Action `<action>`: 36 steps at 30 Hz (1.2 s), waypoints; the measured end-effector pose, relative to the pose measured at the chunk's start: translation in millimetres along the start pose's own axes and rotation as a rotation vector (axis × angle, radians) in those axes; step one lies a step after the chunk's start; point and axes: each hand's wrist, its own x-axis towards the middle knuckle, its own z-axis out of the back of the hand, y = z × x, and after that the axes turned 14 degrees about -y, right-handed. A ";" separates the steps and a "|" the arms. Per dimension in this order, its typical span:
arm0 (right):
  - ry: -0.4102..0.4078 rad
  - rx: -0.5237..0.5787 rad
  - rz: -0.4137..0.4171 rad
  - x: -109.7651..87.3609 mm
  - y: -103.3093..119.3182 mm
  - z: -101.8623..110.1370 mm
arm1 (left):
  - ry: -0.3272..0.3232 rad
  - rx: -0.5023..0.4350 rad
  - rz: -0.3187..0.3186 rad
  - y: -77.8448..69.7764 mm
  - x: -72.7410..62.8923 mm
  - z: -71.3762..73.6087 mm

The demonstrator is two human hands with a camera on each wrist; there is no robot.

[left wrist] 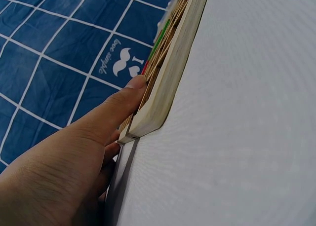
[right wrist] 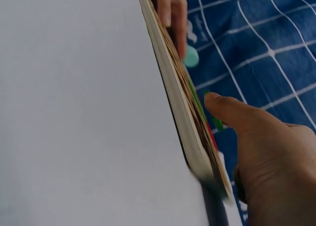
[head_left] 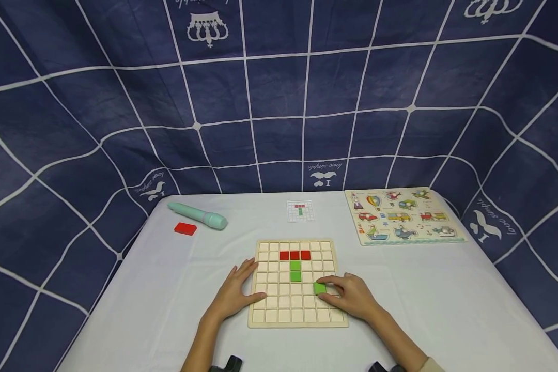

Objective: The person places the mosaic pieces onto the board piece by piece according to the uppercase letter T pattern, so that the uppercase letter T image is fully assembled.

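A square wooden grid board (head_left: 283, 315) lies on the white table. On it, three red tiles (head_left: 295, 255) form a row, and two green tiles (head_left: 295, 265) run down from the middle one. My left hand (head_left: 232, 292) rests at the board's left edge, its thumb (left wrist: 123, 100) on the rim and its fingers fairly straight. Between thumb and index finger my right hand (head_left: 355, 299) pinches another green tile (head_left: 319, 288) over the board's right part. In the right wrist view that green tile (right wrist: 217, 123) is tilted and apart from the board, partly hidden by the thumb.
Behind the board lies a small card (head_left: 300, 217) printed with a red and green T on a grid. A mint-green microphone-shaped object (head_left: 197, 215) and a red piece (head_left: 185, 228) lie back left. A picture puzzle with vehicles (head_left: 386, 226) lies back right. Blue checked cloth (head_left: 279, 139) surrounds the table.
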 end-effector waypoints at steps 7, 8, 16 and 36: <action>0.027 0.005 0.090 16.9 22.6 -35.3 | -0.002 -0.004 0.005 -0.1 -0.4 -1.0; 0.032 0.001 0.088 18.3 23.9 -38.8 | 0.002 -0.003 0.007 0.0 -0.6 -1.2; 0.039 -0.014 0.074 21.7 26.3 -46.4 | -0.003 0.010 0.010 -0.2 -0.8 -0.7; 0.052 -0.011 0.064 20.4 24.3 -44.1 | 0.001 -0.009 0.008 -0.6 -0.1 0.2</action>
